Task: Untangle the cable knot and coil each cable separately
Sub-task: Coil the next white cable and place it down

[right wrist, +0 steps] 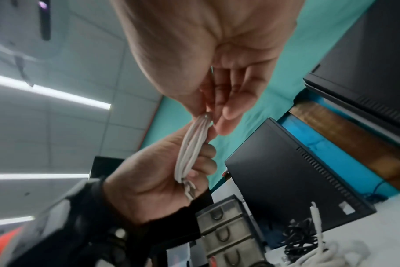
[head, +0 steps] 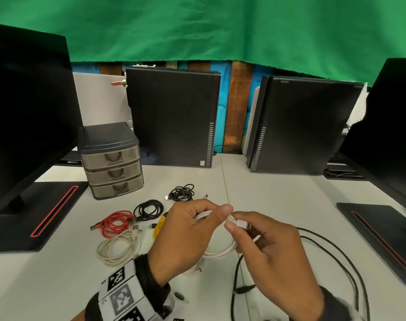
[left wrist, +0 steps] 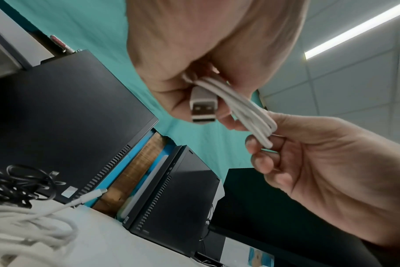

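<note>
White cable [head: 222, 247], smooth and round, gathered into several side-by-side loops and held in the air above the white table [head: 278, 193], between both hands. Left hand [head: 185, 237] curled round one side of the bundle, thumb pressed on top. Right hand [head: 273, 253] pinching the bundle and the cable's white USB plug [head: 242, 224] between thumb and forefinger.

Seen only from the left wrist: the open metal mouth of the USB plug [left wrist: 203, 110], with three or four parallel strands beside it running to the right hand [left wrist: 327, 162]. Seen only from the right wrist: the strands passing down through the left hand [right wrist: 153, 178], a small connector end hanging below its fingers, somewhat blurred.

Seen only from the head: coiled cables lying left of the hands, namely a red cable [head: 115, 223], a black cable [head: 150, 208], a second black cable [head: 182, 193], a beige cable [head: 118, 249] and a yellow cable [head: 159, 225] partly hidden by the left hand; a long loose black cable [head: 336, 251] on the right.
</note>
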The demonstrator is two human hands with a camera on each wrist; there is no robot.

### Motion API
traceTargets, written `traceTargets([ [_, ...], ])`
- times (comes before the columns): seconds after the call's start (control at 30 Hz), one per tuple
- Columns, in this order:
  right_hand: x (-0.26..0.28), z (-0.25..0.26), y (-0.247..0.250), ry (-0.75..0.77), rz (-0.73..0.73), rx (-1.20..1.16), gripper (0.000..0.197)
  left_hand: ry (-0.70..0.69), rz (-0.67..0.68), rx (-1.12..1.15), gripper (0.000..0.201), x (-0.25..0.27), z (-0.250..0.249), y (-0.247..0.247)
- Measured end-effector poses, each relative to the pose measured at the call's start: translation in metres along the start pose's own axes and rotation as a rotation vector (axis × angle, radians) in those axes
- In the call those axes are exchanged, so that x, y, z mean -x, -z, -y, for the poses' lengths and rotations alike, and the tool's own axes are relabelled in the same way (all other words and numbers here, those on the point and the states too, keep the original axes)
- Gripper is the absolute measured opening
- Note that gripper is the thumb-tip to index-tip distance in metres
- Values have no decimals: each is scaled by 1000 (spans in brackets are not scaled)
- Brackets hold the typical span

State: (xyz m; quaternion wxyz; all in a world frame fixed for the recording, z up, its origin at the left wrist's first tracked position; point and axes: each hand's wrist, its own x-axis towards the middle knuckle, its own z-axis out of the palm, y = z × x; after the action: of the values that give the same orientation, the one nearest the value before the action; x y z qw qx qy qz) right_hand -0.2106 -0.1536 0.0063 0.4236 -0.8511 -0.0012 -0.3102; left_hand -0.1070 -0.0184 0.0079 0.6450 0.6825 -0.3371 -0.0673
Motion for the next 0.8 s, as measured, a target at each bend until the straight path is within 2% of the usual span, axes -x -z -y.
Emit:
traceTargets([
  [0.07, 1, -1, -1, 64, -44, 41, 19, 17, 28, 6, 23, 1, 0, -2],
  [0.13, 1, 0, -2, 62, -71, -9, 18, -15, 40, -13, 25, 1, 2, -1],
  [0.23, -3, 8, 2, -73, -63, -319, 19, -83, 57, 0, 28, -2, -1, 3],
  [0.3, -7, 11, 6, -154, -58, -475, 21, -80, 55, 42, 31, -3, 0, 6],
  [0.47, -13, 12, 12, -221, -40, -581, 20, 7, 34, 271, 29, -3, 1, 5],
  [0.6, -13, 11, 10, -342, 42, -719, 20, -28, 7, 305, 30, -1, 2, 3],
  [0.63, -13, 10, 10, -360, 72, -759, 23, -39, -6, 288, 32, -1, 3, 3],
  [0.73, -12, 8, 9, -371, 137, -857, 46, -64, -36, 246, 32, -1, 8, 3],
  [0.8, -13, 7, 11, -372, 152, -913, 48, -106, -28, 183, 30, 0, 9, 2],
])
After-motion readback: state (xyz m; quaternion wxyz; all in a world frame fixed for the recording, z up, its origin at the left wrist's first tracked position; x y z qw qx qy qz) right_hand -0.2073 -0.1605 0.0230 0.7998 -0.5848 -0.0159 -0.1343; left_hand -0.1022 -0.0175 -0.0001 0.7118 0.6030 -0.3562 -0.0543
